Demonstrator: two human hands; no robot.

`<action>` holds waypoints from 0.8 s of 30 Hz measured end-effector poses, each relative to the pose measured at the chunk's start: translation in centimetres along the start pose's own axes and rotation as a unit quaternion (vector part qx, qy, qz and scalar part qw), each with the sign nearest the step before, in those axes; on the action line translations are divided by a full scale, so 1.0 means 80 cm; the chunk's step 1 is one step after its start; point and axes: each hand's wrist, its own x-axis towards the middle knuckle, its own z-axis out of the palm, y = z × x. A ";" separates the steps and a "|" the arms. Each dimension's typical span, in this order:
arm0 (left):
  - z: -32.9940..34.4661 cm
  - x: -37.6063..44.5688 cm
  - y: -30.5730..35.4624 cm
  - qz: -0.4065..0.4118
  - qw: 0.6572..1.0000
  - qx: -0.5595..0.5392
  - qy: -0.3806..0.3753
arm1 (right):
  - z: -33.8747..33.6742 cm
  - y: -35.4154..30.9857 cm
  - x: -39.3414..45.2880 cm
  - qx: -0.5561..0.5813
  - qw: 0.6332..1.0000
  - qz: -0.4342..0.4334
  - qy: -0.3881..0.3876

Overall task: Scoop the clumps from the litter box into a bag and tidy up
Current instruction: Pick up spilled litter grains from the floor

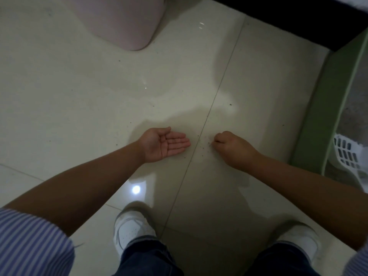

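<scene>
My left hand [165, 143] lies palm up just above the pale tiled floor, fingers straight and together, nothing visible in it. My right hand [233, 146] is to its right, knuckles up, its fingers curled with the tips down at small dark litter grains [205, 145] scattered along the tile seam. Whether the fingertips pinch a grain is hidden. The green litter box [326, 108] stands at the right edge with grey litter inside. A white slotted scoop [346, 154] rests in its near corner.
A pink bin [129, 22] stands on the floor at the top left. A dark furniture edge [298, 18] runs across the top right. More stray grains dot the tiles [79, 96]. My white shoes [131, 230] are at the bottom.
</scene>
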 end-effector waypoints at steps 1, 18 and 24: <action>-0.001 0.000 0.000 0.002 1.000 -0.003 0.001 | -0.002 -0.002 -0.001 -0.016 1.000 0.014 -0.019; 0.015 0.001 0.001 0.023 1.000 -0.014 0.015 | -0.007 0.012 0.010 -0.120 0.986 -0.103 -0.051; 0.012 -0.005 0.003 0.041 0.999 -0.023 0.008 | -0.003 0.011 0.008 -0.106 0.984 -0.132 0.056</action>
